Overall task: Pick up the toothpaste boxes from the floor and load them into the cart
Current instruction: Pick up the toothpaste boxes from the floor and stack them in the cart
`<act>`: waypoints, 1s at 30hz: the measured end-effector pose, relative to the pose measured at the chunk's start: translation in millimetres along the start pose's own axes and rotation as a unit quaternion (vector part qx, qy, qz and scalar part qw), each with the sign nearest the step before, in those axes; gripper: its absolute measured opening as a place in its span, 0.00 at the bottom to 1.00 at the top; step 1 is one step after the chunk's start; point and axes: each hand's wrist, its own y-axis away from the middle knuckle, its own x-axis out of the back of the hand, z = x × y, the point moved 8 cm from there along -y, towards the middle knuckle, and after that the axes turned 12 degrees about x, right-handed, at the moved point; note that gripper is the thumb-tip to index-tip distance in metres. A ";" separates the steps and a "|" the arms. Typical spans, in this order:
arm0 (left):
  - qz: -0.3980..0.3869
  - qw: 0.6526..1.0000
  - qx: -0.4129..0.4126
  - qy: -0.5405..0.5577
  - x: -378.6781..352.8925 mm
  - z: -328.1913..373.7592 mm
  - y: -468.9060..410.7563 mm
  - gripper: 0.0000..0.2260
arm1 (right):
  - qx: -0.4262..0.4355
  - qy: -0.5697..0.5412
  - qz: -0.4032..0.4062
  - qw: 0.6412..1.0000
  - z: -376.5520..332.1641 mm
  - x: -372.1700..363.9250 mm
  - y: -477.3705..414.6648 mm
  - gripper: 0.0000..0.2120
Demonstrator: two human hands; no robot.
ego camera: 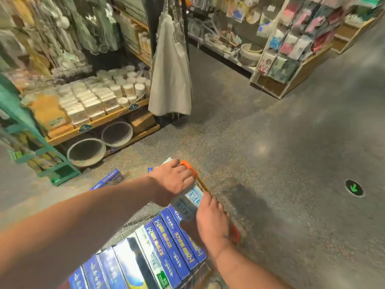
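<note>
the wire cart (143,217) holds a row of blue toothpaste boxes (166,236) standing on edge, packed side by side from its near end to its far end. both hands hold one pale box (190,200) over the cart's far end: the left hand (174,180) clenches its far end, the right hand (210,222) grasps its near end. two more blue boxes (110,178) lie on the floor (291,163) left of the cart, near the shelf (100,122). the floor to the right lies open.
</note>
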 end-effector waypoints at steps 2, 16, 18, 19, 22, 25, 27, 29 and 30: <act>0.041 0.999 -0.011 -0.007 -19.8 3.2 -18.6 0.20 | -0.010 -0.013 -0.029 0.999 18.2 -26.4 -14.1 0.06; 0.146 0.982 -0.095 0.070 -106.9 72.9 -64.0 0.09 | -0.048 0.043 0.097 0.993 66.6 -106.9 17.3 0.17; 0.127 0.985 -0.092 0.078 -122.6 74.9 -69.5 0.13 | -0.059 0.061 0.068 0.994 67.9 -111.9 12.7 0.15; 0.110 0.986 -0.087 0.084 -128.2 73.2 -72.1 0.16 | -0.071 0.063 0.062 0.994 70.2 -116.1 11.6 0.15; 0.093 0.986 -0.095 0.104 -137.0 74.5 -76.2 0.18 | -0.099 0.045 0.040 0.993 70.3 -125.4 11.0 0.17; 0.074 0.987 -0.092 0.108 -151.6 80.2 -76.5 0.21 | -0.103 0.056 0.014 0.993 70.8 -139.5 11.4 0.16; 0.076 0.988 -0.082 0.105 -163.7 84.2 -76.7 0.21 | -0.102 0.056 0.007 0.993 71.8 -146.0 9.2 0.15; 0.083 0.988 -0.068 0.108 -169.2 84.9 -80.7 0.19 | -0.096 0.064 0.011 0.993 70.7 -148.1 5.7 0.15; 0.094 0.987 -0.062 0.115 -172.1 84.9 -82.6 0.17 | -0.095 0.067 0.012 0.993 70.1 -149.4 2.7 0.15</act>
